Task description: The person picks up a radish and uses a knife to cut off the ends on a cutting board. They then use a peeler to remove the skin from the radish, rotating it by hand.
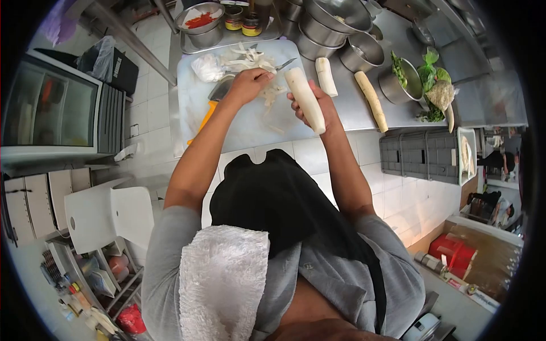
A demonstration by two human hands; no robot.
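My right hand [318, 108] is wrapped round a peeled white radish [306, 101], held tilted over the board's right edge. My left hand [250, 86] is closed low over the white cutting board [193, 108], among pale peelings [250, 57]. Just beyond its fingertips a narrow knife blade [286, 64] points right; whether the fingers grip its handle is hidden. Beside my left wrist lies a dark-bladed knife with an orange handle [202, 122]. A crumpled white plastic bag [208, 68] rests on the board. Right of my right hand lie another peeled radish [326, 77] and a tan, unpeeled-looking root [371, 101].
Metal pots and bowls [335, 28] stand along the back, with jars [251, 25] and a bowl of red pieces [199, 18] at the left. A pot of greens [401, 79] sits farther right. Below the steel counter edge are grey crates [421, 153]; a white chair [108, 213] stands left.
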